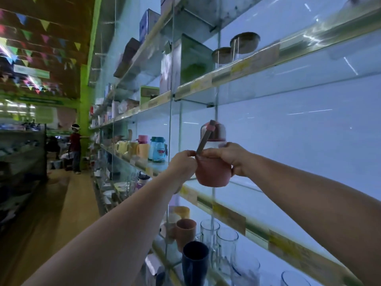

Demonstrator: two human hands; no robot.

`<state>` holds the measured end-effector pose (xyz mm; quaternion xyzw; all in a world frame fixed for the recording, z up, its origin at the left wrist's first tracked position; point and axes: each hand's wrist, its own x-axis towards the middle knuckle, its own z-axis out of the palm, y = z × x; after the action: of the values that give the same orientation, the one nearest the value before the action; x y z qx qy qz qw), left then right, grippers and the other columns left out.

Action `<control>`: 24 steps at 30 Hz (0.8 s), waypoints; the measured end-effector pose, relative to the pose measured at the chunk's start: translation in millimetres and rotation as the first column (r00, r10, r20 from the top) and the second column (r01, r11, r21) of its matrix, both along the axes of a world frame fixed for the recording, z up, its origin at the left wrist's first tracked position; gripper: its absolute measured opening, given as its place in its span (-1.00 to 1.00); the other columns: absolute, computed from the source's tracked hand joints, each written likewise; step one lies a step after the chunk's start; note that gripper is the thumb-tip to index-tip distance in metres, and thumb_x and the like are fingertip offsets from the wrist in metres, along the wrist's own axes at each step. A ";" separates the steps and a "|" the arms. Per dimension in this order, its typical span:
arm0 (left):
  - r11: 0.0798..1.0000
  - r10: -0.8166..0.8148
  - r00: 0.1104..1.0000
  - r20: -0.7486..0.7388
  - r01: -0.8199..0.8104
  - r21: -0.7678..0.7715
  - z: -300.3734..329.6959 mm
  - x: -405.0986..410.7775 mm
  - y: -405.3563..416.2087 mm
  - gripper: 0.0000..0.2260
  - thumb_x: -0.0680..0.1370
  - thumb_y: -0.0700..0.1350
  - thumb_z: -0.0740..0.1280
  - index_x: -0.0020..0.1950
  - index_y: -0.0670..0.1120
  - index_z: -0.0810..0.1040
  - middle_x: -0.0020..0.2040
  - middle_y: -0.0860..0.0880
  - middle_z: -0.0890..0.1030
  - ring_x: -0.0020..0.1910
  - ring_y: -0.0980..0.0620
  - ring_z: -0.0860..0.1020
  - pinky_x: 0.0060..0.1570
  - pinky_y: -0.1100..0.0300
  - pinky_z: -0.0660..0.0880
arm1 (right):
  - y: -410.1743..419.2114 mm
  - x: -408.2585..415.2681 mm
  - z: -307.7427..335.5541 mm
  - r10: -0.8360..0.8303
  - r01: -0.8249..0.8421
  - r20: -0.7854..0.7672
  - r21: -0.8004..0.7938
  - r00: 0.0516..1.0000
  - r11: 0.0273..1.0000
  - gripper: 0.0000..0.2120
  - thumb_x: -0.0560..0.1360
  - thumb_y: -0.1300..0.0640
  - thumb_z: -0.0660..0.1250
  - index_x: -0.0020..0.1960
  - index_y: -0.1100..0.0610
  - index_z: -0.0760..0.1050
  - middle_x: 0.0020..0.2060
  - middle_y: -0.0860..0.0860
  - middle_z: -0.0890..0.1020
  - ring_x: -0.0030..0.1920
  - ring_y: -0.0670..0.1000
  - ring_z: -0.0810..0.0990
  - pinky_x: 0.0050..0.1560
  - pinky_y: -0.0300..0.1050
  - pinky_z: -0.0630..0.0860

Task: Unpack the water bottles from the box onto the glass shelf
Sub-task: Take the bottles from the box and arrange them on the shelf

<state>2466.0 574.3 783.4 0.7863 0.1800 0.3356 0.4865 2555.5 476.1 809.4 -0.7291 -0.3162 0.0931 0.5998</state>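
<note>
Both hands [206, 159] grip pink bottle [212, 174] above shelf [237, 205].

Pink water bottle [212, 172], upright, dark pink domed lid, grey strap hanging at its 10 o'clock side, held just above the glass shelf [247, 186]. More bottles [157, 149] stand on that shelf at 9 o'clock.

Both hands [206, 159] hold a bottle [212, 170] above the glass shelf [237, 205], right of shelved bottles [150, 148].
</note>
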 end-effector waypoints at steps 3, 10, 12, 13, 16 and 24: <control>0.999 0.024 1.000 -0.013 -0.023 0.025 1.1 32.6 12.1 -0.60 0.52 -0.39 0.11 0.28 -0.17 0.52 0.20 -0.33 0.55 0.00 -0.19 0.52 0.06 0.00 0.46 | 20.2 30.2 -1.3 -0.054 0.053 -0.030 -0.041 0.998 0.998 -0.29 0.23 0.01 0.60 0.25 0.18 0.37 0.18 0.11 0.53 0.19 0.16 0.52 0.16 0.14 0.46; 0.998 0.009 0.997 -0.080 -0.014 -0.056 -7.4 91.2 38.3 -0.60 0.53 -0.42 0.08 0.30 -0.23 0.50 0.26 -0.32 0.52 0.33 -0.34 0.39 0.30 -0.11 0.35 | 59.8 84.1 -23.3 -0.166 0.162 -0.082 -0.048 0.983 0.986 -0.36 0.08 -0.06 0.64 0.03 0.16 0.47 0.11 0.12 0.58 0.12 0.15 0.57 0.13 0.04 0.53; 0.996 0.010 0.996 -0.087 -0.018 -0.088 -11.6 102.5 44.4 -0.59 0.52 -0.42 0.07 0.29 -0.22 0.51 0.26 -0.29 0.53 0.33 -0.30 0.41 0.31 -0.07 0.35 | 67.5 96.8 -28.5 -0.186 0.182 -0.081 -0.049 0.979 0.982 -0.38 0.10 -0.04 0.64 0.02 0.16 0.46 0.13 0.14 0.57 0.12 0.15 0.57 0.14 0.03 0.54; 0.995 0.008 0.996 -0.093 -0.017 -0.101 -13.3 107.0 46.7 -0.60 0.52 -0.42 0.08 0.29 -0.22 0.51 0.26 -0.28 0.53 0.33 -0.27 0.43 0.31 -0.04 0.36 | 70.0 101.9 -30.0 -0.194 0.190 -0.077 -0.056 0.978 0.980 -0.40 0.13 -0.03 0.63 0.03 0.16 0.45 0.13 0.14 0.55 0.13 0.14 0.56 0.11 0.00 0.53; 0.993 -0.001 0.992 -0.123 -0.014 -0.120 -16.2 117.7 52.8 -0.62 0.53 -0.38 0.11 0.31 -0.20 0.49 0.28 -0.25 0.52 0.32 -0.19 0.44 0.29 0.04 0.38 | 78.6 112.8 -33.5 -0.205 0.199 -0.085 -0.073 0.975 0.977 -0.32 0.15 -0.05 0.61 0.15 0.20 0.46 0.16 0.14 0.52 0.13 0.12 0.54 0.00 -0.05 0.49; 0.986 -0.055 0.978 -0.203 0.021 -0.168 -19.6 139.2 67.9 -0.58 0.47 -0.38 0.15 0.33 -0.23 0.42 0.27 -0.26 0.50 0.23 -0.16 0.47 0.13 0.07 0.41 | 91.3 124.9 -40.7 -0.255 0.249 -0.051 -0.094 0.966 0.964 -0.19 0.20 -0.10 0.57 0.30 0.21 0.33 0.22 0.13 0.43 0.17 0.13 0.50 0.05 -0.04 0.47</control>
<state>2605.2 642.2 763.8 0.7774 0.2416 0.2268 0.5347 2680.4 567.3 768.7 -0.7856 -0.1975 0.0525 0.5840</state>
